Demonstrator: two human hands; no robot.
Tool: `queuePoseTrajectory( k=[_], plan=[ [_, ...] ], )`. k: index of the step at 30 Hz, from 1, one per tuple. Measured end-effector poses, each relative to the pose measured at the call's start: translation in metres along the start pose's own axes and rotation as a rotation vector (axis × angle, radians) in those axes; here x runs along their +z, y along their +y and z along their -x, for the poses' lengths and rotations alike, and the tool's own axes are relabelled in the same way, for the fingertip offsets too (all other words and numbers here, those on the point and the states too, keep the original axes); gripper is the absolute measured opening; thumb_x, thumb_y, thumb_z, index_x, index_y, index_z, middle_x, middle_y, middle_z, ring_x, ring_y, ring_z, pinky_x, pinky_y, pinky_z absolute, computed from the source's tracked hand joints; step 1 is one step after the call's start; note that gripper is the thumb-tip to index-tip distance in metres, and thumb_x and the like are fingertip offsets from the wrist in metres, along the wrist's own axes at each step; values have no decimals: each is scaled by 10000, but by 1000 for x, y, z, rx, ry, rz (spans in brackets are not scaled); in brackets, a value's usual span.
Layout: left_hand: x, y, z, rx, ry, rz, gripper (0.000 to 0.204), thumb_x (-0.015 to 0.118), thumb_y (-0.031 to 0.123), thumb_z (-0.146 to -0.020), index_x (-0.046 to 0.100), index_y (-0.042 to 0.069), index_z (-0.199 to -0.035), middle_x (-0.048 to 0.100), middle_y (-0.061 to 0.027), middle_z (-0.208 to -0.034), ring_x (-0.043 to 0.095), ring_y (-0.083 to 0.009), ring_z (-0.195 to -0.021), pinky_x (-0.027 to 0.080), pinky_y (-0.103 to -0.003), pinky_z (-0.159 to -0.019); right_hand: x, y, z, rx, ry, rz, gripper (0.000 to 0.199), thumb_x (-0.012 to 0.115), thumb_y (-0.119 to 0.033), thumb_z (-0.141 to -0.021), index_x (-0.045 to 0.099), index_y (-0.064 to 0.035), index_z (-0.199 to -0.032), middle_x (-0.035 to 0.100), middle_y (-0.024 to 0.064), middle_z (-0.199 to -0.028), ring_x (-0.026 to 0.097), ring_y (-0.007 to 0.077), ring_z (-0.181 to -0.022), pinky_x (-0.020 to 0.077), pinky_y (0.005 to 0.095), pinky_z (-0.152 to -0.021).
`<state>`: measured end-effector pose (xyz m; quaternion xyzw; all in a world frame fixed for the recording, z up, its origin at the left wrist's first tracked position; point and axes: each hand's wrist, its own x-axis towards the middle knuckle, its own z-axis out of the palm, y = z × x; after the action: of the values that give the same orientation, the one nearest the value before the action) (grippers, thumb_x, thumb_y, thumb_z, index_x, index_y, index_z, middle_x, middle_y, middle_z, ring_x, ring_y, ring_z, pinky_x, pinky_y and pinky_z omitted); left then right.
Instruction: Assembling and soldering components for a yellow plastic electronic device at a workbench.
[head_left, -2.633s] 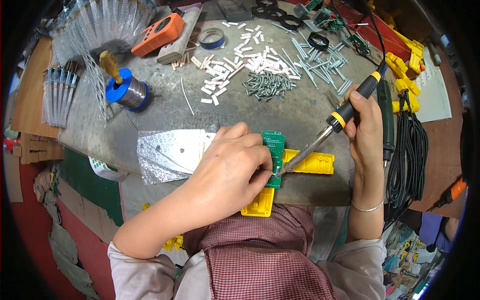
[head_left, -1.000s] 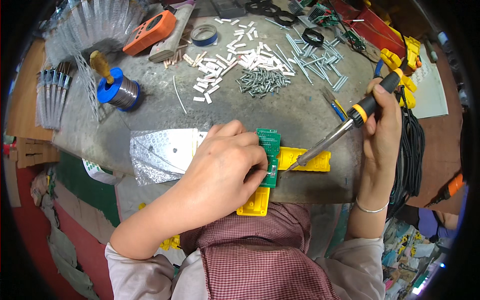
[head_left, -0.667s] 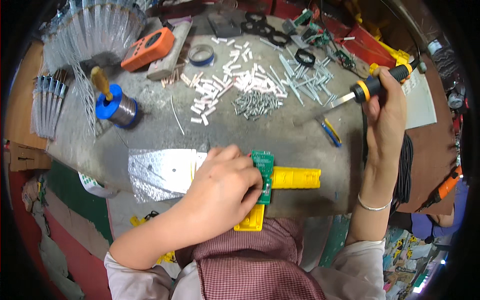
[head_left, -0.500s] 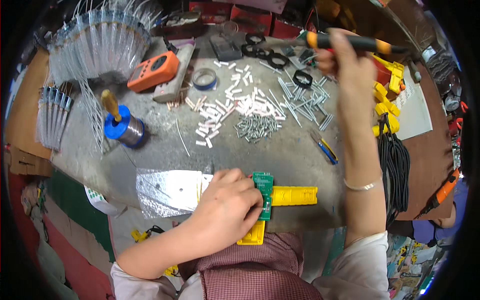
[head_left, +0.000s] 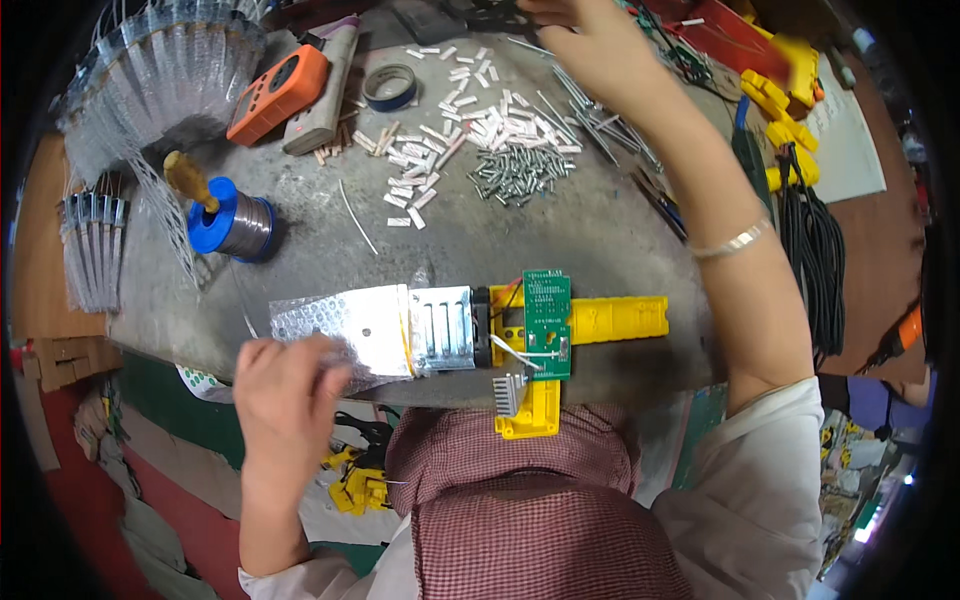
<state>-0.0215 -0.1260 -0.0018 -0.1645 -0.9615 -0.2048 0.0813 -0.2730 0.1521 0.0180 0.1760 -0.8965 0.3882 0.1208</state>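
In front of me lies an L-shaped yellow plastic housing [head_left: 620, 318] with a green circuit board [head_left: 546, 310] across it. White wires run over the board, and a finned grey heat sink [head_left: 509, 395] sits below. To the left a silvery metal sleeve [head_left: 445, 328] joins the housing, its left part under bubble wrap [head_left: 300, 315]. My left hand [head_left: 285, 400] is by the wrap's near edge, slightly blurred, fingers loosely apart and holding nothing visible. Stretched to the far side, my right hand [head_left: 595, 50] has thumb and fingers apart near dark parts; the fingertips are partly cut off.
White tubular pieces [head_left: 495, 125] and a pile of screws [head_left: 520, 175] lie mid-bench. Further left are a solder spool [head_left: 235, 225], tape roll [head_left: 390, 88], orange multimeter [head_left: 280, 95] and wrapped elements [head_left: 170, 85]. Black cable [head_left: 815, 260] hangs at right; pliers [head_left: 660, 200] lie near my right forearm.
My right hand has let go of the black-and-orange tool and moved left to the far side. My left hand has left the board and moved left, uncovering the metal sleeve and wires.
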Motion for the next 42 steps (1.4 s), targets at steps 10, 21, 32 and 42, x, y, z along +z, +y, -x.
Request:
queuePoseTrajectory(
  k=[10, 21, 32, 42],
  plan=[
    [-6, -33, 7, -156, 137, -156, 176, 601, 0, -833, 559, -29, -1002, 561, -168, -993, 569, -359, -921, 441, -411, -847, -251, 56, 208, 292, 558, 221, 205, 604, -82, -881, 669, 0, -1058, 701, 94, -962, 644, 118, -905, 496, 282, -829],
    [3, 75, -55, 312, 148, 30, 296, 615, -84, -698, 585, -6, -982, 564, -175, -1041, 544, -369, -989, 427, -424, -893, -219, 93, 297, 625, 92, 872, 553, 751, -366, -745, 642, -1, -1147, 594, 180, -1067, 531, 351, -1109, 477, 431, -899],
    [14, 179, -64, 116, -408, 583, 307, 642, 20, -858, 613, 11, -1164, 581, -143, -1163, 610, -254, -806, 503, -340, -711, -182, -15, 206, 622, 421, -911, 269, 655, -201, -870, 569, -59, -1081, 609, 37, -884, 579, 126, -775, 475, 285, -627],
    [42, 214, -164, -228, -449, 1289, 204, 493, 82, -951, 574, 6, -1122, 671, -120, -858, 549, -123, -536, 398, -203, -463, -126, 60, 45, 286, 571, -754, 497, 677, -304, -840, 525, 11, -1193, 603, 130, -1043, 590, 226, -883, 508, 402, -768]
  ],
)
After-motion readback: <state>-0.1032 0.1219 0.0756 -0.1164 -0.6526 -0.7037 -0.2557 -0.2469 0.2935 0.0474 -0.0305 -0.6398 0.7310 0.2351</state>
